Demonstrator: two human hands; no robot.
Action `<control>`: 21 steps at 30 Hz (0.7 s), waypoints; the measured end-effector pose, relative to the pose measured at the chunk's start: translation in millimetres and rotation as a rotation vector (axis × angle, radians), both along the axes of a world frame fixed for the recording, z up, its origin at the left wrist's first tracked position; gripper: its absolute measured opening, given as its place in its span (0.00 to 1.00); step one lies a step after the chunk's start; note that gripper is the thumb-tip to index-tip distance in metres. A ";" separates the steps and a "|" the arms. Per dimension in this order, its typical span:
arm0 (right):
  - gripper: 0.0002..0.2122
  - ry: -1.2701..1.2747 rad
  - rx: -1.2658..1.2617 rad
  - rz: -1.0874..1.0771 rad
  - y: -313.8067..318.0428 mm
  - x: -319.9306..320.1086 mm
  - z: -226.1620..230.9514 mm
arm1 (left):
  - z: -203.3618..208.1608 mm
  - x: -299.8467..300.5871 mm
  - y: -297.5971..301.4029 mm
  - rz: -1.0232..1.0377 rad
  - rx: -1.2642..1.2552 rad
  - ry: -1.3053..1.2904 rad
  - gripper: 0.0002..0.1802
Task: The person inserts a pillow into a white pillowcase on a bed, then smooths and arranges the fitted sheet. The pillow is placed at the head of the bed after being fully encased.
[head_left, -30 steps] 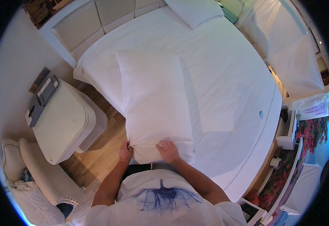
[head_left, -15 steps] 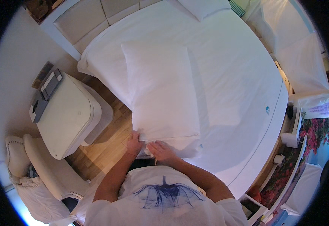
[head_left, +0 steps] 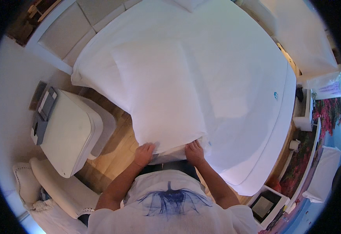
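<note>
Pillow (head_left: 158, 93) on bed (head_left: 240, 97), near end at person's waist. Left hand (head_left: 144, 154) clamped on its near left corner, right hand (head_left: 195, 153) on near right; hands apart. Pillow's left side hides bed edge; floor (head_left: 113, 144) strip between there and table (head_left: 67, 128). Rightward, bed spreads wide to its seam.

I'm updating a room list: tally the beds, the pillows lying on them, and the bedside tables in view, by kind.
Bed: 1
Pillows: 2 (near pillow; far pillow, cut off by the top edge)
Bedside table: 1
Total: 4
</note>
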State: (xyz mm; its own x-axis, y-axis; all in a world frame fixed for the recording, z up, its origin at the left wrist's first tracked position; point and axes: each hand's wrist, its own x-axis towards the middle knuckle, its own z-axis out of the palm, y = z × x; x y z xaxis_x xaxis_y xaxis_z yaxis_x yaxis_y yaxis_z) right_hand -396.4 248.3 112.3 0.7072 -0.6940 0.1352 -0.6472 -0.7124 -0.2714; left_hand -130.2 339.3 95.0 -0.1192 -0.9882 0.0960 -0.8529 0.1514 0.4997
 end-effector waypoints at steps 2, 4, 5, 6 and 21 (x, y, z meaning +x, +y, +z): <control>0.12 -0.083 -0.130 -0.061 -3.7 -11.1 11.9 | -1.2 -6.4 -5.2 -0.057 0.038 -0.032 0.12; 0.18 -0.099 -0.106 -0.205 -1.9 -17.9 10.4 | -1.3 -23.0 -19.1 -0.080 -0.042 -0.028 0.10; 0.19 -0.107 -0.099 -0.287 -4.7 -13.3 12.3 | 2.9 -31.6 -29.1 -0.092 -0.081 -0.030 0.09; 0.20 -0.116 -0.092 -0.367 -7.8 -8.3 13.1 | 7.2 -39.8 -39.2 -0.073 -0.051 -0.037 0.09; 0.17 -0.332 0.149 -0.843 -67.7 -71.8 -56.8 | 67.2 -63.5 -27.3 -0.269 0.110 -0.097 0.16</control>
State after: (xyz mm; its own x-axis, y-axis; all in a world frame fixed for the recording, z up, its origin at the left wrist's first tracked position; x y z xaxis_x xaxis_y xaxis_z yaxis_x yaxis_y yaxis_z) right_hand -468.2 180.6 55.5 -0.1001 -0.9891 0.1082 -0.8090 0.0176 -0.5875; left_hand -193.8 312.0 162.2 -0.3812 -0.9239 -0.0348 -0.8341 0.3274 0.4439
